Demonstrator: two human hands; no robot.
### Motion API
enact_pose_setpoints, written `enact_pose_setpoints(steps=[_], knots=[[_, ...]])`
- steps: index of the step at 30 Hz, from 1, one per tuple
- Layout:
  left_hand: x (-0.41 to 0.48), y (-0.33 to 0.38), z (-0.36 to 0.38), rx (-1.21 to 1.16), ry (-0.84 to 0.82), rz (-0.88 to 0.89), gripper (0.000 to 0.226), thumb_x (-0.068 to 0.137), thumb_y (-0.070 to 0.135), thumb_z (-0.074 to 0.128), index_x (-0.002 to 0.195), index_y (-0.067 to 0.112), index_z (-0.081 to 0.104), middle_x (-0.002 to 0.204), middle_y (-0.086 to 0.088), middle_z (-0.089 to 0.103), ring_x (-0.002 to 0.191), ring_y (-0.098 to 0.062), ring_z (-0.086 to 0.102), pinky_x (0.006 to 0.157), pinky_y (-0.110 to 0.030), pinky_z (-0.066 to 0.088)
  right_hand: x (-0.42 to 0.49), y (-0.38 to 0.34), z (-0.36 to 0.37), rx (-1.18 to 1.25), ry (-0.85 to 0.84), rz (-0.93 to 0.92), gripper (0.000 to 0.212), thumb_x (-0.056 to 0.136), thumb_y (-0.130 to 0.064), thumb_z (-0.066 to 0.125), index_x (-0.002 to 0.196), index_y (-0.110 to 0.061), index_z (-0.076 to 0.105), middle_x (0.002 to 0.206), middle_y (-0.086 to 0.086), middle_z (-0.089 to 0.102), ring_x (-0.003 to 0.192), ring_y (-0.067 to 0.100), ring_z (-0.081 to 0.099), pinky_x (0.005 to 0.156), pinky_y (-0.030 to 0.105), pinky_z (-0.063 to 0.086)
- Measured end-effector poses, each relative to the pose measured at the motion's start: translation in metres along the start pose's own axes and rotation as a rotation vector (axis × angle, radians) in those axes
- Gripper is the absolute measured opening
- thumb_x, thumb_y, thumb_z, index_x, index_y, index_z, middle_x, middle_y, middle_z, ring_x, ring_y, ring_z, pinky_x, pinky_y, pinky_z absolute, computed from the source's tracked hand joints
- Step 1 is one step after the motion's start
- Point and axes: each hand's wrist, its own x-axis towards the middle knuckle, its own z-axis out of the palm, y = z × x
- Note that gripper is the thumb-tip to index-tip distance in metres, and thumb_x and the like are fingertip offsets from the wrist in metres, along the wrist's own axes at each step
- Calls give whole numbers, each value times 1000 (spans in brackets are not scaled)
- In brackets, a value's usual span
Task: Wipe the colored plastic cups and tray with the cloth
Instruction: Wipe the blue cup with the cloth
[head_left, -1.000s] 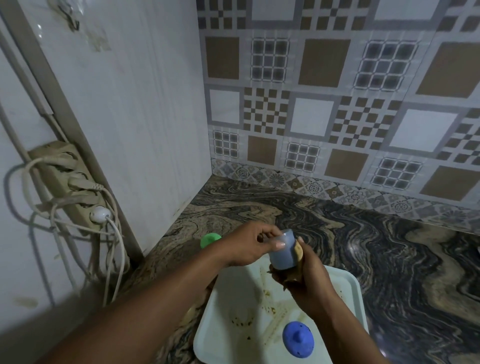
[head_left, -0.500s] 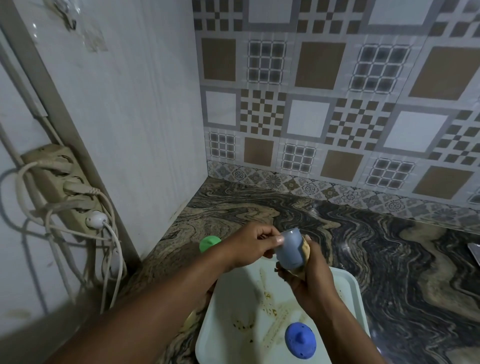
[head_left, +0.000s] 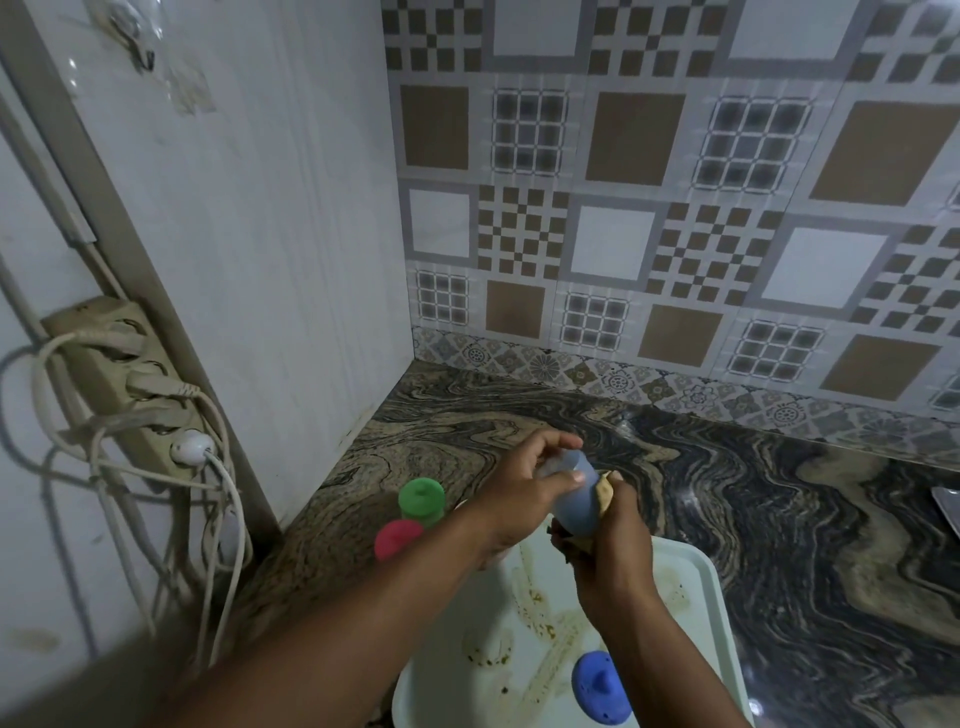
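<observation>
Wiping is midway, I judge: left hand (head_left: 524, 499) holds light-blue cup (head_left: 576, 496), right hand (head_left: 608, 545) presses cloth (head_left: 605, 491); stained tray (head_left: 696, 566) remains.

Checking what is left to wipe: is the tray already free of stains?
No, brown smears streak the tray beside the dark blue cup.

Power strip (head_left: 111, 374), marbled counter (head_left: 727, 493)
</observation>
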Motion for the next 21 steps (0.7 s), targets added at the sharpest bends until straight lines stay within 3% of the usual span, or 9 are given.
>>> enact_pose_setpoints(steps=[3,6,9,12,14,16,18,19,21], knots=[[-6,20,2,229,103,-153,57,90,74,42,119,27,56,116,0,60,106,-18,60,90,-36,47,1,0,-1,-228,81,-467,37,105,-41,46,89,-13,63,77,16,62,60,28,56,47,34,45],[-6,27,12,545,204,-195,68,97,70,24,123,17,57,115,-9,64,108,-28,62,82,-34,42,4,4,0,-462,62,-802,30,101,-50,44,93,-30,65,79,-7,63,68,24,62,53,42,54],[-8,12,14,442,196,78,49,105,53,27,111,11,52,109,-10,62,96,-25,59,79,-37,45,2,0,7,-315,102,-627,35,99,-51,40,91,-27,65,81,0,65,69,26,61,49,40,53],[-5,-12,7,297,72,144,48,97,56,31,120,18,49,118,-9,56,102,-22,58,85,-38,48,2,-7,7,-251,52,-328,40,106,-47,41,89,-18,63,87,29,62,62,32,57,45,31,44],[-1,-15,4,206,74,50,65,87,68,30,131,25,49,125,-7,54,103,-20,57,83,-37,50,4,-5,3,-325,67,-399,39,106,-45,41,87,-18,62,86,23,62,66,32,59,46,30,46],[0,-6,5,127,153,-132,75,85,82,22,129,29,51,110,-6,59,85,-18,58,65,-31,47,1,0,0,-409,91,-638,36,105,-47,42,88,-24,63,82,3,63,71,25,61,50,35,52],[-4,10,11,167,208,-286,70,93,78,17,129,30,53,96,-4,61,74,-19,58,54,-26,43,0,5,0,-488,58,-830,28,101,-53,39,95,-39,62,84,-11,64,76,13,63,61,37,56],[-4,10,13,259,248,-246,67,98,69,20,130,22,56,96,-4,62,78,-20,59,57,-28,44,0,7,2,-506,44,-851,27,100,-54,36,96,-43,60,85,-14,64,78,10,63,64,36,56],[-7,2,14,403,331,78,57,105,53,24,122,10,58,108,-6,61,97,-21,59,80,-32,47,0,3,5,-487,57,-783,30,100,-53,33,92,-41,59,84,-10,63,73,15,63,57,42,56]])
